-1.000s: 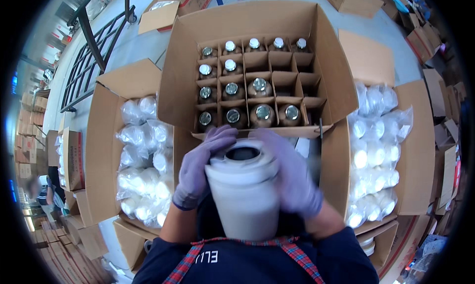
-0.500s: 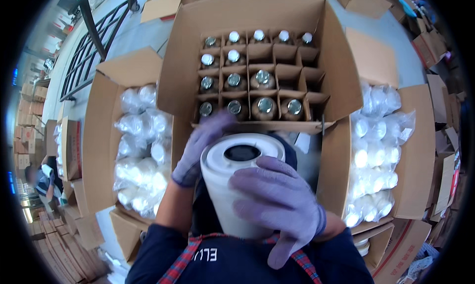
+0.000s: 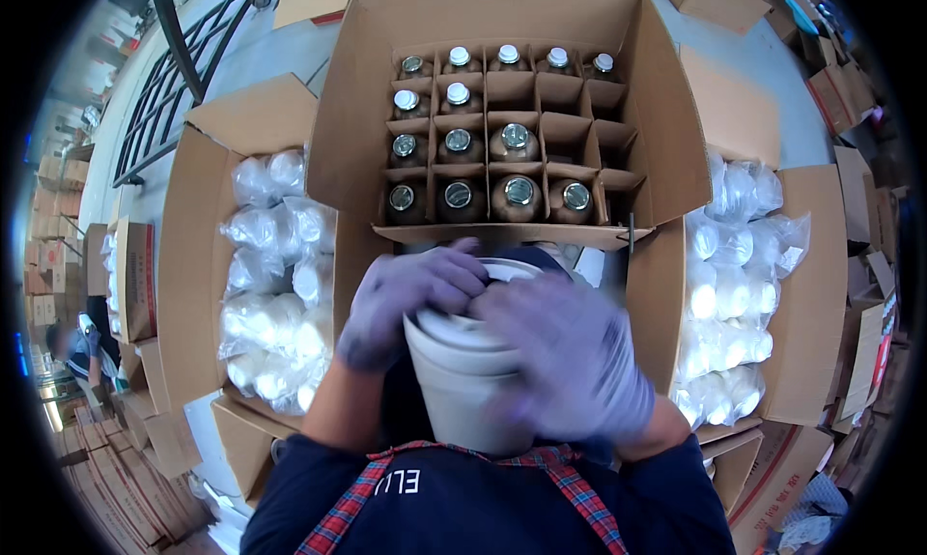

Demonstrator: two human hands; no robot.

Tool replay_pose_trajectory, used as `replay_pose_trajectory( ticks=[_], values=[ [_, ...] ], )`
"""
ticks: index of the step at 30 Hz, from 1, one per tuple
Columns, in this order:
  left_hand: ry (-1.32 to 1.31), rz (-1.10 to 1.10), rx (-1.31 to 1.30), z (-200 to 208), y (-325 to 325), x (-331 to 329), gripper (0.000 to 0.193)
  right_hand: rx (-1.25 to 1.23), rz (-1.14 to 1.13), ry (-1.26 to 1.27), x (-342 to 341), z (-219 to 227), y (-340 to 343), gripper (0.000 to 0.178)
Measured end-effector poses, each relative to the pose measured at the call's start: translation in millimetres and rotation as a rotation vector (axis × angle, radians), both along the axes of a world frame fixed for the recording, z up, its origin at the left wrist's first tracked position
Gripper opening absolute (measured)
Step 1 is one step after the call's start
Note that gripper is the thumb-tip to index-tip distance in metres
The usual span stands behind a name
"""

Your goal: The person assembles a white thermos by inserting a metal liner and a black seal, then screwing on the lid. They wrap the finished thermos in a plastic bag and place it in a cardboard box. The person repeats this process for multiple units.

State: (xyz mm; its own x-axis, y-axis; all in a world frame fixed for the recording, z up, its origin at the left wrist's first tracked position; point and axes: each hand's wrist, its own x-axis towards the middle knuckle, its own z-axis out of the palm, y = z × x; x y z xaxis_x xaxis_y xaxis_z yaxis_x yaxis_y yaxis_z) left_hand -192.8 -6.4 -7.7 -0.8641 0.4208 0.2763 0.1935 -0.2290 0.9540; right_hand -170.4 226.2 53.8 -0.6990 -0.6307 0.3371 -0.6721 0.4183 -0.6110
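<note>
Cardboard cartons (image 3: 196,265) flank the near, central white canister (image 3: 463,391); the left hand (image 3: 406,302) has newly curled over its top, opposite the blurred right hand (image 3: 577,357); neither grip is discernible.

Pale grey tapered canister (image 3: 458,398), top uppermost

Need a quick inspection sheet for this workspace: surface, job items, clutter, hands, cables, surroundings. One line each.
Surface: pale floor visible between boxes; what supports the front boxes is hidden.
Job items: white container, tapered, in front of the person's body.
Clutter: divided box with bottles; left box and right box of plastic-wrapped white items.
Hands: both gloved; left hand curled at the container's top; right hand blurred at its side, grip unclear.
Cables: nothing seen.
Surroundings: black metal frame, stacked cartons, co-worker at far left.
</note>
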Motion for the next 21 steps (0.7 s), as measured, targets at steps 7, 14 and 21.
replay_pose_trajectory(
  ticks=[7,14,21],
  values=[
    [0.313,0.281,-0.537,55.6,16.8,18.5,0.032,-0.571,0.113,-0.318,-50.3,-64.3,20.3,0.049],
    [-0.251,-0.115,0.189,-12.1,-11.1,-8.0,0.027,-0.052,-0.059,-0.201,-14.9,-2.8,2.3,0.058],
    [0.021,-0.067,-0.065,-1.8,2.4,2.0,0.034,-0.023,-0.068,-0.172,-20.8,-24.6,-6.1,0.036]
  ],
)
